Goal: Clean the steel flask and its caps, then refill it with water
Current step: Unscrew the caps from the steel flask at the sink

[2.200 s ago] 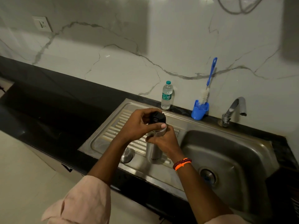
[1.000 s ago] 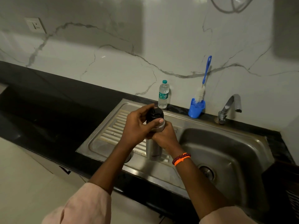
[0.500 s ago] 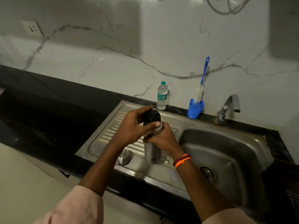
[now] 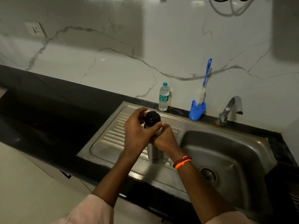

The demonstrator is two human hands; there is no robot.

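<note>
The steel flask point(image 4: 154, 152) stands straight up — right hand point(image 4: 165, 139) wraps its neck, left hand point(image 4: 137, 133) grips the black cap point(image 4: 151, 118) right on top.

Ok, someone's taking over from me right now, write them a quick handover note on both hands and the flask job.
Left hand: grips the black cap on the steel flask.
Right hand: holds the flask's neck, upright on the sink's drainboard.
Bottle brush stands in the blue cup by the tap.
Done: nothing visibly washed.
Left: cap off, scrub, rinse, refill.
</note>
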